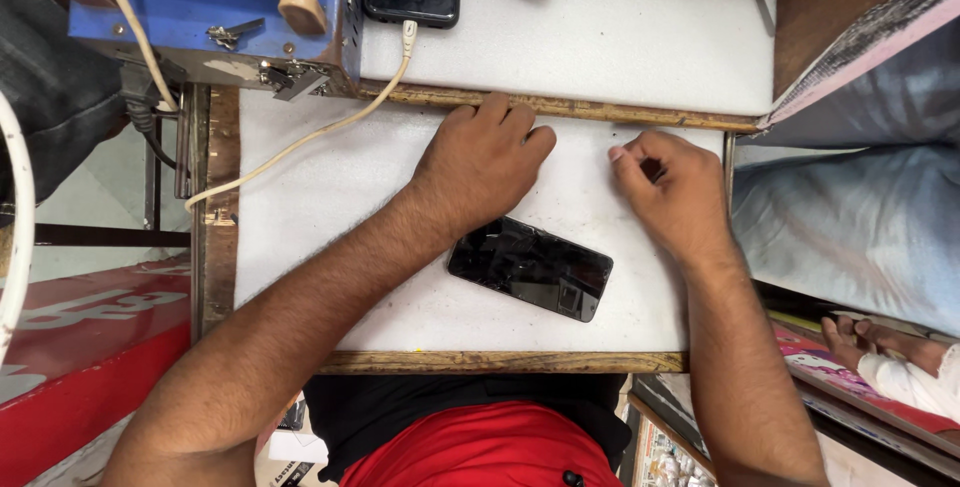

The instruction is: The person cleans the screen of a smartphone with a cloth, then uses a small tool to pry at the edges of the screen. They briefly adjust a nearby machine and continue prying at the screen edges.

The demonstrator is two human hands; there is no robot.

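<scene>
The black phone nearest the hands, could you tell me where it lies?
The black phone lies flat on the white pad, just below and between both hands.

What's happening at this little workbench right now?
A person leans over a white foam-topped wooden table. Both hands rest on it empty: the left hand lies flat near the far edge, and the right hand is loosely curled beside it. A black flat smartphone lies just in front of them, touched by neither hand. A blue metal machine sits at the back left.
</scene>
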